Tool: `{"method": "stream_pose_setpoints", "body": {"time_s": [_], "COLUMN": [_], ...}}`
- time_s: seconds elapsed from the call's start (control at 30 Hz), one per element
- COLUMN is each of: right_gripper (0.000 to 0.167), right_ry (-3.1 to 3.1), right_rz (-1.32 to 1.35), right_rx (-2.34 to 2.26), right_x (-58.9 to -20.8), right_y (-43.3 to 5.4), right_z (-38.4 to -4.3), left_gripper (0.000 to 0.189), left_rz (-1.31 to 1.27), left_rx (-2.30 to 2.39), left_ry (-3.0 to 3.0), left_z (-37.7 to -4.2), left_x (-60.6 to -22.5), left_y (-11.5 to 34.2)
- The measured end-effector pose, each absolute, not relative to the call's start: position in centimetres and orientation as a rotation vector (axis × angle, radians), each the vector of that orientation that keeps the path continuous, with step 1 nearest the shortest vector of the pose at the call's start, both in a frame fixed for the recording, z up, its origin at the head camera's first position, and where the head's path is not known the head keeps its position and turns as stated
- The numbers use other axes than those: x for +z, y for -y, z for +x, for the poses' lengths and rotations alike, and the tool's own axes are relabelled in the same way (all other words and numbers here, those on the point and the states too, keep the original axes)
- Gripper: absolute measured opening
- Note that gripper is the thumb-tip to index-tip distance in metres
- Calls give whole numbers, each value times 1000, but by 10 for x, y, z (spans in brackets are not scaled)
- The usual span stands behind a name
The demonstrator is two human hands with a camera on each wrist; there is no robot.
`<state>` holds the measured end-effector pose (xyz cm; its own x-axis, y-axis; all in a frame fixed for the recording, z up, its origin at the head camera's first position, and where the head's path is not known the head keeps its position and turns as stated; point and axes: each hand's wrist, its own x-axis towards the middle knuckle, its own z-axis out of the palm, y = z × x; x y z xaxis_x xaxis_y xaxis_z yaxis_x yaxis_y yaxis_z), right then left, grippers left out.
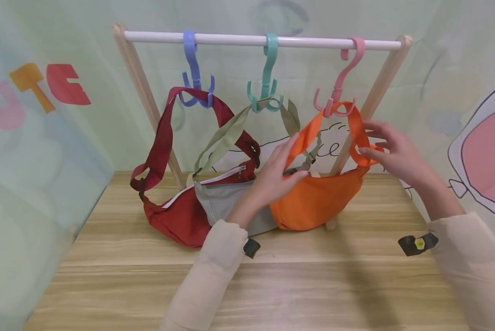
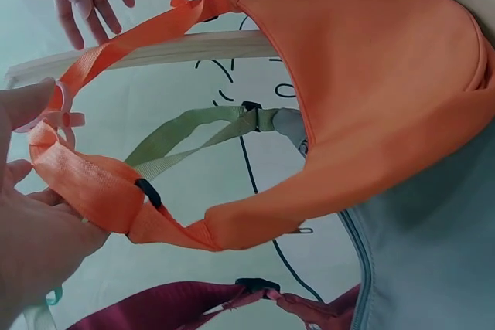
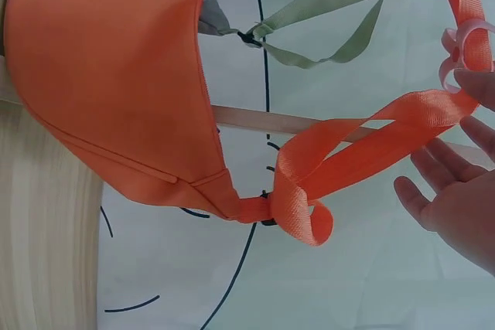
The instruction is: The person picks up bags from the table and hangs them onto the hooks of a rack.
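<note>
An orange sling bag [image 1: 323, 197] hangs by its strap [image 2: 89, 183] from a pink hook [image 1: 337, 92]. My left hand [image 1: 278, 172] is at the left side of that strap, its fingers fairly straight and its thumb held apart. On the other side, my right hand [image 1: 396, 149] has relaxed, spread fingers right beside the strap, near a loose loop of webbing [image 3: 313, 222]. Left of the orange bag, a grey sling bag [image 1: 230, 204] hangs from a green hook [image 1: 268, 76], partly hidden by my left arm. Farther left, a dark red sling bag [image 1: 177, 220] hangs from a blue hook [image 1: 195, 69].
A white rod [image 1: 230, 39] on slanted wooden posts [image 1: 137, 80] carries the hooks. The rack stands at the back of a wood-grain table [image 1: 313, 289]. A printed curtain [image 1: 44, 161] hangs behind and at the sides.
</note>
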<state>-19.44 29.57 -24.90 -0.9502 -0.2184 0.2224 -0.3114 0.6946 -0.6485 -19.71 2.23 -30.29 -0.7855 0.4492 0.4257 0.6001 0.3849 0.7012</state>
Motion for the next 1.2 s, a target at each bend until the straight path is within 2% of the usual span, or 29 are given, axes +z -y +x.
{"method": "stream_pose_setpoints", "body": {"time_s": [0.8,1.0,1.2], "right_gripper": [54,58,59], "right_ry": [2776,2764,2823], "right_rz": [417,491,445], "right_rx": [1153,1099,1090], "right_x": [-300,-317,-325], "right_y": [-305,-303,-298], "right_z": [-177,-173,-166], "left_gripper": [72,72,69], "left_rz": [-819,-778,-709], "left_rx": [-1402,-1394,-1363], "left_ry": [2471,2488,2523], "left_z": [-193,-192,-188], "left_x": [-339,-353,-366], "left_y": [20,33,49]}}
